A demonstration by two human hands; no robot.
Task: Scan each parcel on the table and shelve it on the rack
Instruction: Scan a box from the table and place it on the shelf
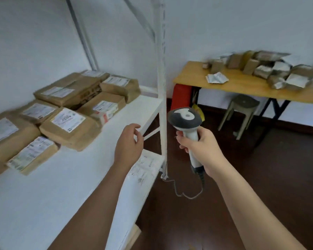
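My right hand (200, 148) grips the handle of a white and grey barcode scanner (185, 119), its head pointing up and away. My left hand (129, 144) hovers over the front edge of the white rack shelf (61, 186), fingers loosely curled and holding nothing. Several brown parcels with white labels (69, 127) lie on the left part of that shelf. At the far right a wooden table (242, 85) carries a pile of several more parcels (271, 69).
The rack's white upright post (161, 87) stands between the shelf and the table. A lower shelf (146, 168) holds a labelled parcel. A grey stool (240, 112) sits under the table, beside a red object (181, 96). The scanner's cable (190, 193) trails over the dark floor.
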